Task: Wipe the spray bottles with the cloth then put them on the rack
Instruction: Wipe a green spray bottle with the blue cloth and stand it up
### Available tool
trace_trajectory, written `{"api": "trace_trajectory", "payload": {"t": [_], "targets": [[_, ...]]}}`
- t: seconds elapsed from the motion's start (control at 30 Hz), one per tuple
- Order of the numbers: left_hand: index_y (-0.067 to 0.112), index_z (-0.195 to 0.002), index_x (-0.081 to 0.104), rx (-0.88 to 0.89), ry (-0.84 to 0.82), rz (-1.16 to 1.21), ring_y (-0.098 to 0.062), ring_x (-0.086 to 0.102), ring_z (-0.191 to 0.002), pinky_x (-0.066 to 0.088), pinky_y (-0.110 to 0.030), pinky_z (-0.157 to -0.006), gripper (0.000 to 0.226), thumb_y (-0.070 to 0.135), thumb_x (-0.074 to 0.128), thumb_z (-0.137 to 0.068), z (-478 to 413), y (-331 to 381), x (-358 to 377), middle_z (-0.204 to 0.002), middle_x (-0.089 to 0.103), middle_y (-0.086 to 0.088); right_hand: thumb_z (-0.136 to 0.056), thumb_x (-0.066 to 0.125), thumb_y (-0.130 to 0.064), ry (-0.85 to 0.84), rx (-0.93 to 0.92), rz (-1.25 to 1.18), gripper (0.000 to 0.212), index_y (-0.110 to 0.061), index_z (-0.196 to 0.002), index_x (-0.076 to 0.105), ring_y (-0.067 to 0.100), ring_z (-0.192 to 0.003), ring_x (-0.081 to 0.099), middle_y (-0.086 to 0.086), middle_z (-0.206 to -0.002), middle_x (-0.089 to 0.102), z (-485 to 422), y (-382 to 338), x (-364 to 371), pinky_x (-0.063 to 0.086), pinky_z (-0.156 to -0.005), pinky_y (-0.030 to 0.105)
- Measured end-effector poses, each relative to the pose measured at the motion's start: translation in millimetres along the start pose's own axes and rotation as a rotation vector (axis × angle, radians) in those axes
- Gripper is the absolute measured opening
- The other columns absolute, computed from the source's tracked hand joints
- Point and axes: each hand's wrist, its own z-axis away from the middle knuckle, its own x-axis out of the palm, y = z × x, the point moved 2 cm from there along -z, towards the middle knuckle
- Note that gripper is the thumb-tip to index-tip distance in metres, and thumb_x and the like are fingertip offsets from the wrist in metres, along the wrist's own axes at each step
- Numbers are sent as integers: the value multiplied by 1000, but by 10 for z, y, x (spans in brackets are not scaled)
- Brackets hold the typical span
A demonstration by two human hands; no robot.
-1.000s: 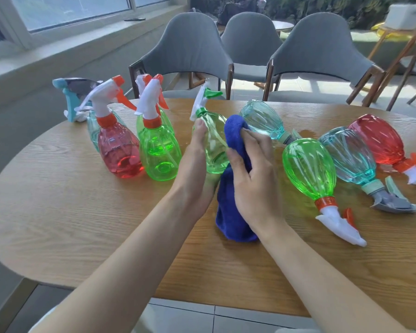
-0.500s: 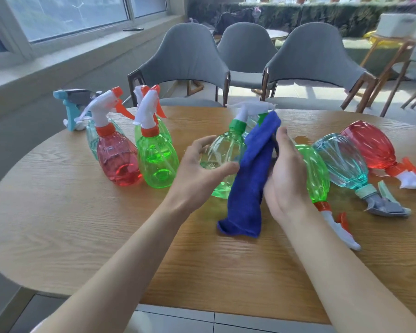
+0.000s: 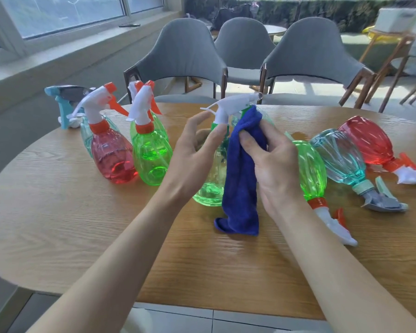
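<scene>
The left hand grips a green spray bottle by its shoulder, fingers curled round the clear plastic just below the white trigger head. The bottle sits nearly upright between the two hands, its base down at the wooden tabletop. The right hand clutches a blue cloth with thumb and fingers closed on its upper folds, and holds it against the bottle's right side. The cloth hangs down from that hand and its lower end touches the wood.

To the left of the left hand, upright bottles stand close together: an upright green bottle with an orange collar just beside the hand, an upright red bottle next to it, and behind those two more, partly hidden. To the right of the right hand, three bottles lie on their sides with their heads towards the near edge — a lying green bottle just beside the wrist, then a lying teal bottle, then a lying red bottle farthest out. Beyond both hands, grey chairs stand at the far side of the tabletop
</scene>
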Motion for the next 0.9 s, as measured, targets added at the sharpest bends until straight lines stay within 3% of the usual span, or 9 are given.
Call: {"api": "trace_trajectory", "payload": {"t": [0.07, 0.13, 0.23, 0.37, 0.5, 0.63, 0.73, 0.8, 0.9], "targets": [[24, -125, 66, 69, -5, 6, -13, 70, -102, 55, -35, -98, 17, 30, 56, -113, 0, 2, 16, -105, 77, -5, -97, 74, -19, -4, -28, 67, 11, -20, -107, 79, 16, -90, 70, 1, -95, 78, -3, -17, 11, 58, -91, 48], [18, -120, 67, 132, -34, 13, -39, 68, -106, 52, -58, -102, 19, 31, 56, -112, 9, -27, 26, -107, 73, -22, -99, 74, -23, 6, -57, 128, 6, -20, -99, 78, 9, -81, 66, -6, -85, 75, 3, -43, 18, 56, -80, 37], [15, -121, 67, 149, -58, 3, -51, 62, -107, 48, -70, -99, 28, 39, 59, -109, 6, -69, 4, -108, 69, -29, -107, 63, -26, 8, -86, 217, 20, -22, -88, 68, -1, -65, 53, -19, -68, 61, 50, -56, 58, 43, -65, 16], [14, -119, 67, 163, -72, 3, -45, 64, -104, 52, -62, -101, 29, 40, 57, -111, 25, -62, -3, -108, 71, -23, -114, 47, -36, 8, -27, 251, 37, -27, -82, 63, 6, -63, 48, -13, -67, 56, 106, -60, 124, 40, -61, 23], [17, -112, 68, 182, -49, 2, -18, 49, -80, 38, -36, -72, 22, 35, 57, -111, 50, -24, -13, -92, 61, -26, -114, 43, -44, -9, 150, 26, 54, -29, -76, 78, 8, -62, 57, -11, -69, 67, 69, -108, 149, 46, -63, 29], [20, -111, 71, 166, -27, 45, -19, 46, -80, 37, -37, -73, 19, 34, 58, -111, 42, -13, -29, -85, 56, -24, -102, 56, -46, -16, 72, 137, 25, -34, -90, 75, 17, -82, 63, -8, -83, 70, 62, -26, 156, 51, -82, 50], [26, -109, 71, 164, -15, 59, -12, 52, -81, 45, -34, -76, 13, 30, 59, -111, 56, -16, -16, -80, 61, 3, -105, 58, -35, -15, -13, 194, 14, -31, -95, 68, 13, -80, 61, -10, -82, 67, 97, -16, 151, 51, -80, 42], [23, -113, 72, 157, -14, 52, -12, 56, -84, 49, -38, -80, 14, 29, 60, -111, 70, -10, -15, -84, 65, 10, -102, 59, -40, -23, 18, 181, 20, -24, -94, 69, 15, -79, 59, -4, -83, 66, 89, -10, 135, 49, -78, 41], [21, -111, 73, 169, -9, 53, -13, 54, -86, 50, -48, -82, 15, 30, 60, -111, 71, -13, -27, -82, 63, 0, -99, 58, -54, -42, 88, 150, 42, -13, -91, 67, 23, -75, 55, 2, -78, 61, 78, 3, 136, 45, -74, 46]]}}
